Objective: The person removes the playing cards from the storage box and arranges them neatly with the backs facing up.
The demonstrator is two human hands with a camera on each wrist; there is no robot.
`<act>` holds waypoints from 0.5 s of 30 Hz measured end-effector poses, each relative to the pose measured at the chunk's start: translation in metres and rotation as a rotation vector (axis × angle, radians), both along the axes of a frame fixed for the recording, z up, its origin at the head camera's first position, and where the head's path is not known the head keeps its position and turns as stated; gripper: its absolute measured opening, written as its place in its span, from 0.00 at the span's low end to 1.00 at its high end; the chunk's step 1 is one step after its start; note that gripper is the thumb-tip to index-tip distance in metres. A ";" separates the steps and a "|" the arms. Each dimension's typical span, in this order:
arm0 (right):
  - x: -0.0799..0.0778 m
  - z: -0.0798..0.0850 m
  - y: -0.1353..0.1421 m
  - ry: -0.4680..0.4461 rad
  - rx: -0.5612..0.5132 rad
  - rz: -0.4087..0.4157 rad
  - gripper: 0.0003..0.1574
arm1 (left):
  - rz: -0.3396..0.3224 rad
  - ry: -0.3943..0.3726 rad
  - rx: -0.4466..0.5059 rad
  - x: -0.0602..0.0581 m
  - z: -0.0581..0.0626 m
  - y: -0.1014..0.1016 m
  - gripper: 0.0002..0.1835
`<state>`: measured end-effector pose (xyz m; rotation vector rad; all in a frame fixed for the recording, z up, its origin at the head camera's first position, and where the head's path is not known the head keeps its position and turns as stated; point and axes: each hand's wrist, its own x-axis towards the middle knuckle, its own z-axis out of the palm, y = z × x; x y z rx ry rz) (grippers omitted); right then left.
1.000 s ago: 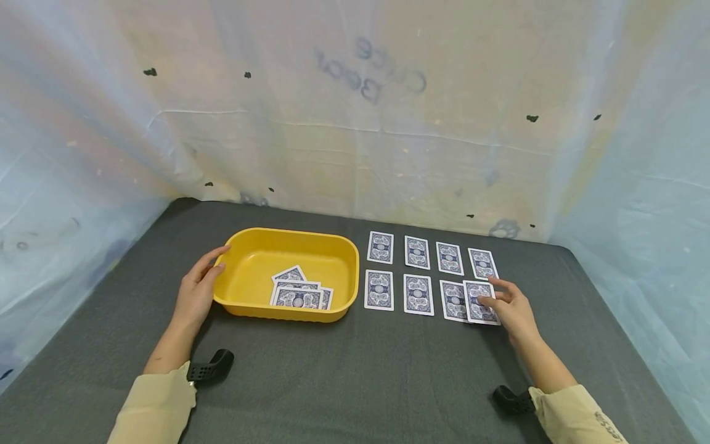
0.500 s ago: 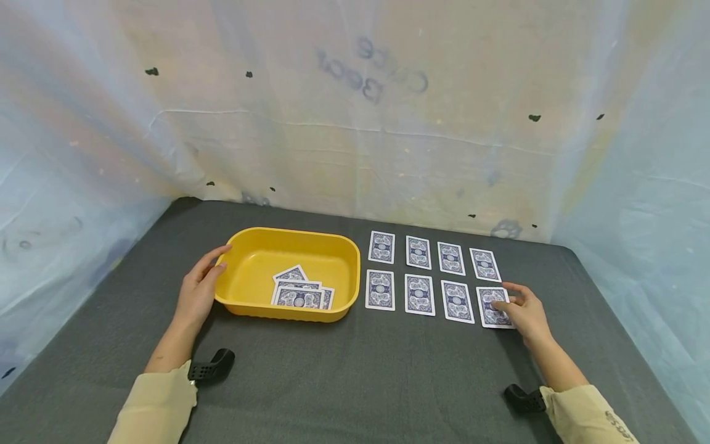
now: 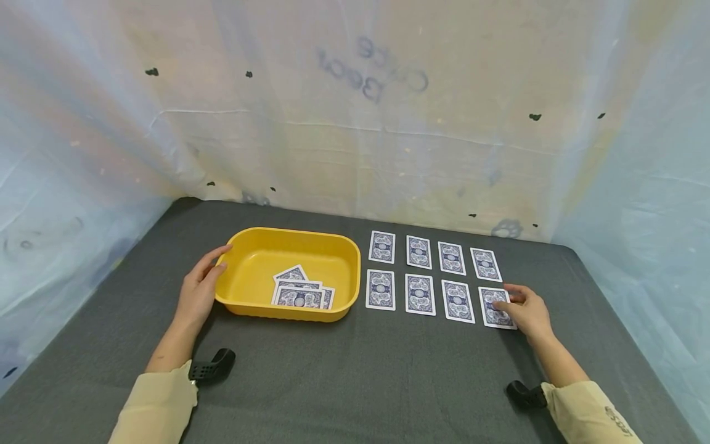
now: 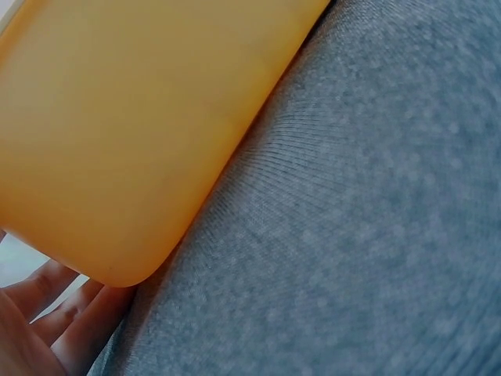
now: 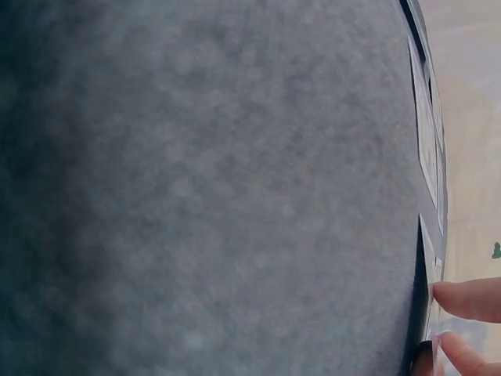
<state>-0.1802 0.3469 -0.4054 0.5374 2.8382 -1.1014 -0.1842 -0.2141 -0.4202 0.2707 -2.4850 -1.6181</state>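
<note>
In the head view, my left hand [image 3: 196,288] holds the yellow plastic tray [image 3: 235,307] at its left end, thumb and forefinger over the rim. The left wrist view shows other fingers [image 4: 86,317] against the outside wall. Inside the tray lie several overlapping playing cards [image 3: 299,298], backs up. My right hand [image 3: 529,313] pinches a blue-backed playing card [image 3: 492,304] by its right side, at the right end of the front row. The right wrist view shows that card [image 5: 427,262] edge-on with a dark gap under it and fingertips [image 5: 446,298] on it.
Two rows of face-down cards lie right of the tray, among them a back-left card [image 3: 382,247], a back-right card [image 3: 485,265] and a front-row card [image 3: 458,301]. Grey cloth [image 3: 355,382] covers the table. A pale sheet [image 3: 355,154] hangs behind.
My right hand has moved the card rightward, off the neighbouring card it overlapped, to the end of the front row. Since half a second ago it has barely moved. My left hand stays on the tray.
</note>
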 end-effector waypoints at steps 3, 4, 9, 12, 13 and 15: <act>-0.001 0.000 0.000 -0.001 0.013 -0.005 0.39 | -0.004 0.003 0.003 0.000 0.000 0.000 0.24; -0.001 0.000 0.000 -0.001 0.018 -0.004 0.38 | -0.004 0.005 0.004 0.000 0.000 0.000 0.24; 0.000 0.000 -0.001 0.004 0.037 0.002 0.37 | 0.003 0.003 0.005 -0.001 -0.001 0.000 0.24; 0.000 0.000 -0.001 0.004 0.045 0.008 0.37 | 0.010 -0.003 0.007 -0.001 -0.001 0.000 0.24; 0.000 0.000 -0.001 0.005 0.046 0.010 0.37 | 0.012 -0.005 0.010 -0.001 -0.001 0.001 0.24; 0.000 -0.001 0.000 0.011 0.049 0.015 0.36 | 0.012 -0.004 0.012 -0.001 0.000 0.001 0.24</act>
